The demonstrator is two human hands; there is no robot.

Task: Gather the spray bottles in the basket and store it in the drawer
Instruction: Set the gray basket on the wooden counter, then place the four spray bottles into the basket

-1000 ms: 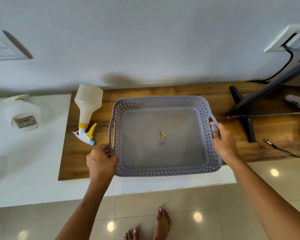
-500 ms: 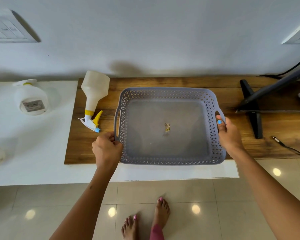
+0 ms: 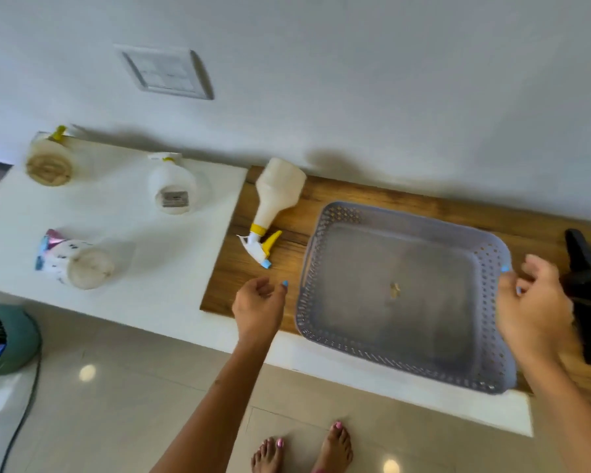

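Observation:
A grey perforated basket (image 3: 325, 233) rests on the wooden top (image 3: 372, 196), holding only a small scrap. A white spray bottle with a yellow trigger (image 3: 277, 196) lies on the wood just left of it. Three more bottles are on the white counter (image 3: 157, 285): one with a label (image 3: 173, 186), one at the far left (image 3: 50, 162), one with a colourful wrap (image 3: 75, 261). My left hand (image 3: 258, 307) hovers open between the basket and the lying bottle, holding nothing. My right hand (image 3: 533, 302) is at the basket's right rim, thumb touching it, fingers apart.
A black stand (image 3: 584, 268) sits right of the basket, close to my right hand. A switch plate (image 3: 168, 73) is on the wall. A green object (image 3: 11, 339) with a cord lies on the floor at left. My bare feet (image 3: 335, 448) stand below the counter edge.
My left hand has let go of the basket's left handle and moved left. The right hand's grip on the right handle has loosened. The view has swung left, showing more bottles.

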